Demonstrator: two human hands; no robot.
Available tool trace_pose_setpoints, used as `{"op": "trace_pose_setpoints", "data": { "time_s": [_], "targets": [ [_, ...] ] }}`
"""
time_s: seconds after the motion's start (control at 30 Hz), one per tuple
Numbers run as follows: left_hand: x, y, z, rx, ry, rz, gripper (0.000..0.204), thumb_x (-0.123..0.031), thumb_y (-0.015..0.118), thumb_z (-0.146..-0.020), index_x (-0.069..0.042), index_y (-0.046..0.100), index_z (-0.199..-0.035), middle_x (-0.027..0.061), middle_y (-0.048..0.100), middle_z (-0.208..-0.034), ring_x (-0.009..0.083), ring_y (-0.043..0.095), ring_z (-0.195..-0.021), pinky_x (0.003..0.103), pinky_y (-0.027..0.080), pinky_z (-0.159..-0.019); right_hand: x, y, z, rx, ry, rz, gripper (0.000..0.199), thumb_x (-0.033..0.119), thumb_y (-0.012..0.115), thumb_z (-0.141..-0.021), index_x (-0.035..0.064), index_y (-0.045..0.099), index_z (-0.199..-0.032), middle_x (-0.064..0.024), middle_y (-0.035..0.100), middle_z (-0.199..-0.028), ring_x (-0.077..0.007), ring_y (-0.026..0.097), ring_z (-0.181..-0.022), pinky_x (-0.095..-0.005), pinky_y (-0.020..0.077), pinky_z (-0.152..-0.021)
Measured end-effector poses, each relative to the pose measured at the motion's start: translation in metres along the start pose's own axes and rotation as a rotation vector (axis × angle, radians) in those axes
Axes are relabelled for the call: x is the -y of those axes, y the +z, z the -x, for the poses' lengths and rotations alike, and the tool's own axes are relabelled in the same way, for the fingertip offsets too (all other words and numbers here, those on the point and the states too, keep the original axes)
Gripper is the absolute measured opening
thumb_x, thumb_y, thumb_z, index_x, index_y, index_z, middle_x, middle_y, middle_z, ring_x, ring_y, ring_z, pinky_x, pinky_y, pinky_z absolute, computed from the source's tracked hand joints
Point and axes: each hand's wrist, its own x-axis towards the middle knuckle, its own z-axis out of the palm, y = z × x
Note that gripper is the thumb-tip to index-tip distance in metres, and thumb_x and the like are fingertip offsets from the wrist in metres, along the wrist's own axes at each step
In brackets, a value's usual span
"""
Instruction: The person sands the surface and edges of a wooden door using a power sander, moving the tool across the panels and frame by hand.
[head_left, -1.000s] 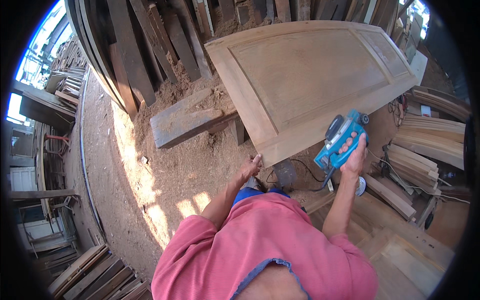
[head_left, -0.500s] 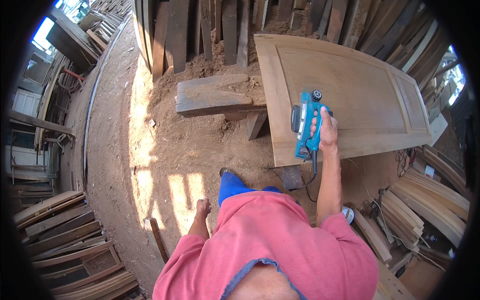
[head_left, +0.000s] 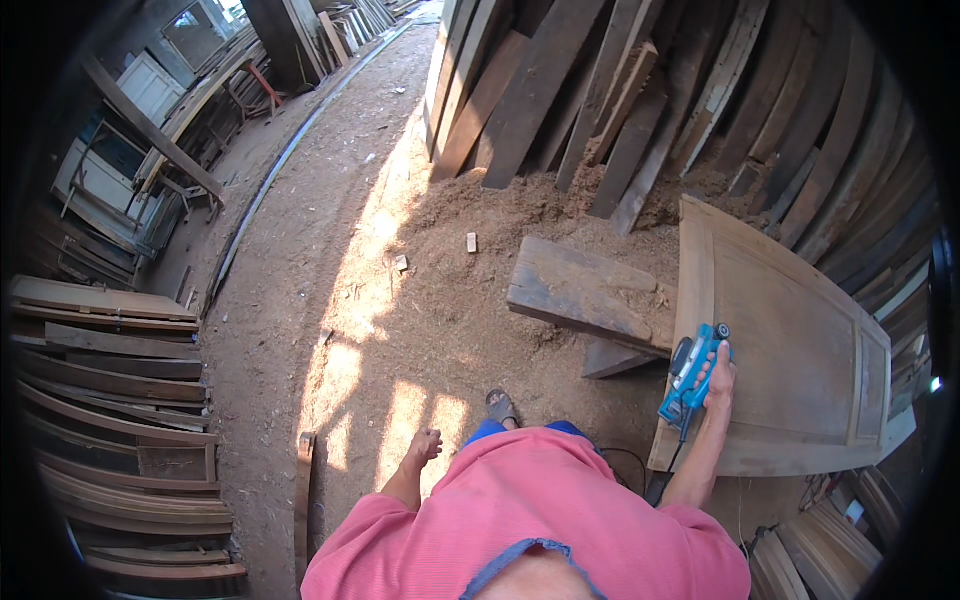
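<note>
Head view: the right hand [head_left: 719, 378] grips a blue electric planer [head_left: 692, 373] on the near left edge of a wooden door panel [head_left: 790, 360] lying flat (no labels can be made out). Left of the panel, the left hand [head_left: 428, 441] hangs loosely curled, holding nothing, above sawdust-strewn ground [head_left: 400, 300]; a thick plank [head_left: 585, 292] abuts the panel's left edge, with boards [head_left: 560, 100] leaning beyond it.

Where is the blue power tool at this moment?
In the head view, the blue power tool is on the right, held by the right hand on the near left edge of the wooden door panel, beside the thick plank.
</note>
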Motion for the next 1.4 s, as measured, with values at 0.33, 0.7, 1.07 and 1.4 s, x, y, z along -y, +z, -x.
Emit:
{"op": "trace_pose_setpoints", "data": {
  "time_s": [0.33, 0.7, 1.07, 1.4],
  "targets": [
    [-0.167, -0.035, -0.106, -0.144, 0.261, -0.066, 0.018, -0.024, 0.058, -0.092, -0.009, 0.058, -0.082, 0.0023, 0.054, -0.058, 0.0136, 0.052, -0.048, 0.029, 0.037, -0.041, 0.002, 0.021, 0.005, -0.086, 0.110, -0.064, 0.055, 0.068, 0.055, -0.096, 0.0131, 0.050, -0.091, 0.0033, 0.044, -0.061, -0.0117, 0.044, -0.044, -0.0309, 0.0381, -0.038],
    [-0.236, 0.042, -0.171, 0.278, 0.097, -0.050, 0.023, -0.029, 0.056, -0.101, -0.006, 0.060, -0.099, 0.0065, 0.062, -0.080, 0.0167, 0.059, -0.057, 0.033, 0.044, -0.046, 0.010, 0.015, -0.028, -0.101, 0.237, -0.028, 0.056, 0.071, 0.053, -0.095, 0.0165, 0.050, -0.083, 0.0045, 0.043, -0.059, -0.0122, 0.042, -0.043, -0.0320, 0.0362, -0.040],
    [-0.469, 0.210, -0.125, 0.061, 1.116, -0.777, 0.053, -0.039, 0.056, -0.099, 0.002, 0.055, -0.132, 0.0298, 0.061, -0.123, 0.0439, 0.056, -0.123, 0.051, 0.044, -0.105, 0.041, 0.062, -0.016, -0.232, 0.251, 0.068, 0.056, 0.068, 0.056, -0.096, 0.0149, 0.049, -0.078, 0.0028, 0.044, -0.057, -0.0131, 0.042, -0.041, -0.0320, 0.0350, -0.038],
    [-0.484, 0.241, -0.127, 0.428, 1.204, -1.213, 0.070, -0.052, 0.071, -0.088, -0.007, 0.052, -0.137, 0.0259, 0.054, -0.132, 0.0453, 0.055, -0.124, 0.051, 0.046, -0.104, 0.030, 0.088, -0.030, -0.392, 0.076, -0.147, 0.056, 0.067, 0.054, -0.097, 0.0172, 0.046, -0.074, 0.0042, 0.042, -0.056, -0.0119, 0.043, -0.042, -0.0316, 0.0365, -0.036]
  ]
}}
